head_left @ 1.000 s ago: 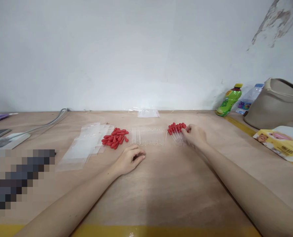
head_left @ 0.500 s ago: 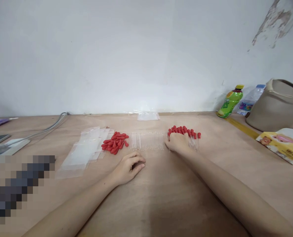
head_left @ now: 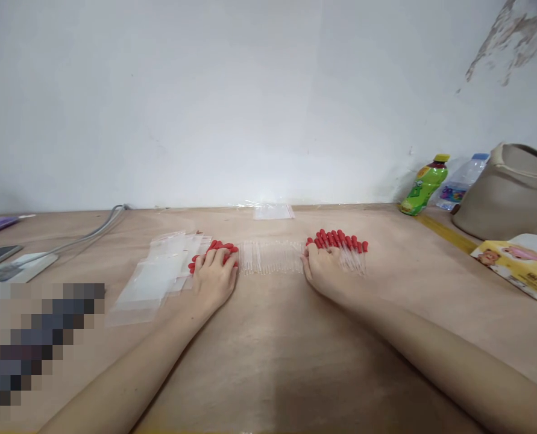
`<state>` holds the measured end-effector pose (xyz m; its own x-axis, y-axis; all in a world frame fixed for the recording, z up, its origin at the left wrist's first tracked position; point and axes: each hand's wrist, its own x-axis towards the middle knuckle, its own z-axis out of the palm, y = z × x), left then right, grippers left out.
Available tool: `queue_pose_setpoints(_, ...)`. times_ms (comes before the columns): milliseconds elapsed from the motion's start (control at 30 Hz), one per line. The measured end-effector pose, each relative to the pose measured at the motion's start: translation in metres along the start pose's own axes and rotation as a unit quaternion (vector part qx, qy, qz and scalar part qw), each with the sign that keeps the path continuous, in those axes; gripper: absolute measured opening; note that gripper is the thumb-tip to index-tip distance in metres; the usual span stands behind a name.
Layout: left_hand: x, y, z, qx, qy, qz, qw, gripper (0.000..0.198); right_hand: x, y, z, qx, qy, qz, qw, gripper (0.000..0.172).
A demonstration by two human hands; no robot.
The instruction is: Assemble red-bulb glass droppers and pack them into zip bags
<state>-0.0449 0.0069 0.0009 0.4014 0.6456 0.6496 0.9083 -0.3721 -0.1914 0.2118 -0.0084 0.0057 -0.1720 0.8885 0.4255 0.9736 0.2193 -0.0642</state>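
Observation:
My left hand (head_left: 214, 279) lies over a pile of red rubber bulbs (head_left: 222, 245), its fingers spread and bent down among them. Between my hands a row of thin clear tubes (head_left: 270, 257) lies side by side. At the right end of that row is my right hand (head_left: 325, 266), its thumb and fingers curled close together; whatever they pinch is hidden. Just beyond and beside it lies a group of clear droppers with red bulbs (head_left: 340, 238), partly covered by the hand.
Flat clear zip bags (head_left: 148, 280) overlap left of the bulbs, and another bag (head_left: 273, 211) lies by the wall. A cable (head_left: 87, 236) crosses the far left. Rightward stand a green bottle (head_left: 424, 185), a clear bottle (head_left: 462, 181), a beige bag (head_left: 503, 199) and a yellow packet (head_left: 516, 268).
My left hand has moved forward and left from the bare table onto the red bulbs. My right hand stays near the tube row's right end, turned slightly, uncovering more of the droppers.

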Motion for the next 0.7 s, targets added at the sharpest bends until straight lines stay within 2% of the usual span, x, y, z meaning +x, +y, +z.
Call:
queue_pose_setpoints(100, 0.002, -0.003, 0.006, -0.004, -0.028, 0.002, 1.0, 0.021, -0.016, 0.0, 0.006, 0.081, 0.037, -0.047, 0.995, 0.025)
queue_pose_setpoints(233, 0.002, -0.004, 0.006, -0.016, -0.041, 0.008, 0.999, 0.024, -0.028, 0.001, 0.013, 0.159, 0.058, -0.06, 0.984, 0.023)
queue_pose_setpoints(333, 0.001, 0.0, -0.001, -0.028, -0.02, 0.003, 0.999, 0.03, -0.03, 0.002, 0.012, 0.171, 0.071, -0.064, 0.981, 0.026)
queue_pose_setpoints(433, -0.004, 0.01, -0.009, -0.13, 0.002, 0.017, 0.991, 0.03, -0.031, 0.004, 0.008, 0.166, 0.066, -0.083, 0.98, 0.026)
queue_pose_setpoints(500, -0.009, 0.019, -0.013, -0.255, -0.021, 0.041, 0.966, 0.03, -0.032, 0.004, 0.007, 0.17, 0.058, -0.097, 0.979, 0.026)
queue_pose_setpoints(567, -0.012, 0.026, -0.017, -0.367, -0.076, 0.076, 0.924, 0.028, -0.033, 0.005, 0.007, 0.178, 0.054, -0.102, 0.977, 0.025)
queue_pose_setpoints(633, -0.013, 0.03, -0.02, -0.428, -0.127, 0.104, 0.889, 0.026, -0.035, 0.005, 0.008, 0.186, 0.053, -0.106, 0.975, 0.025)
queue_pose_setpoints(700, -0.012, 0.032, -0.023, -0.447, -0.152, 0.102, 0.876, 0.023, -0.035, 0.004, 0.007, 0.193, 0.043, -0.121, 0.973, 0.025)
